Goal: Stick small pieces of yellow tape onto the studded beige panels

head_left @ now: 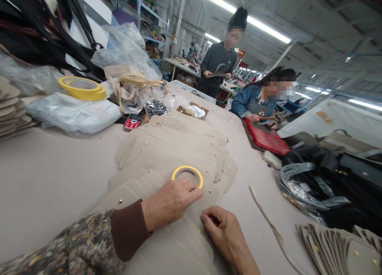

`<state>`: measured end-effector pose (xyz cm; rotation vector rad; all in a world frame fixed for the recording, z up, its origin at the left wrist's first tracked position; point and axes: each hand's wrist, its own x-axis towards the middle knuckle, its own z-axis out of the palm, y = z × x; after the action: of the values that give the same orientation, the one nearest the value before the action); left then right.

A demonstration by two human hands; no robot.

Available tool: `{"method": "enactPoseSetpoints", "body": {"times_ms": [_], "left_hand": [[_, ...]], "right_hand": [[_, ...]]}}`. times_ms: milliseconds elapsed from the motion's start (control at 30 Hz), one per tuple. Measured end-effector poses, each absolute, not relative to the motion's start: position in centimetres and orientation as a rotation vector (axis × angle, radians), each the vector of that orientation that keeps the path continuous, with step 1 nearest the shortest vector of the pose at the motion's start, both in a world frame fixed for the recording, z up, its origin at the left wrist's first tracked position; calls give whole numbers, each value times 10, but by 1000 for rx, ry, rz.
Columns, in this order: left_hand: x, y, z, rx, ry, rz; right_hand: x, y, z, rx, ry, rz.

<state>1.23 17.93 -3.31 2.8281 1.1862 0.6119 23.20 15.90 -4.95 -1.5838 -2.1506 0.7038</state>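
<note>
My left hand (171, 200), in a brown cuff and camouflage sleeve, is closed on the near side of a roll of yellow tape (200, 179). The roll rests over overlapping beige leather-like panels (179, 142) fitted with small metal studs. My right hand (225, 235) is just to the right and nearer me, its thumb and forefinger pinched together at the edge of the panels. What they pinch, if anything, is hidden. A tiny yellow spot (198, 229) shows on a panel beside those fingertips.
More yellow tape rolls (82, 88) lie on a plastic-wrapped packet (74, 114) at left. A beige strip (274, 229) and a stack of panels (340, 249) are at right, below black bags (355, 179). One co-worker (259, 100) works at a red board (265, 138); another (217, 64) stands behind.
</note>
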Motion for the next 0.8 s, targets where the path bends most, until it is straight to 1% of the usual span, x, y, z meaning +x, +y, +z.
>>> {"method": "enactPoseSetpoints", "body": {"times_ms": [67,133,233,400,600,800], "left_hand": [[11,180,-36,2793,1164,658],[11,179,-40,2766,1119,702],[14,176,-47,2724,1059,833],[19,173,-53,2665,1035,948],[22,169,-45,2634,976,823],[23,167,-42,2635,1063,671]], "right_hand": [[233,159,-48,-1560,-2117,776],[233,160,-49,-1501,-2026,757],[229,160,-53,-1302,-1929,568],[216,160,-55,-971,-2026,243],[205,157,-54,-959,-2076,72],[202,155,-54,-1009,-2001,17]]}}
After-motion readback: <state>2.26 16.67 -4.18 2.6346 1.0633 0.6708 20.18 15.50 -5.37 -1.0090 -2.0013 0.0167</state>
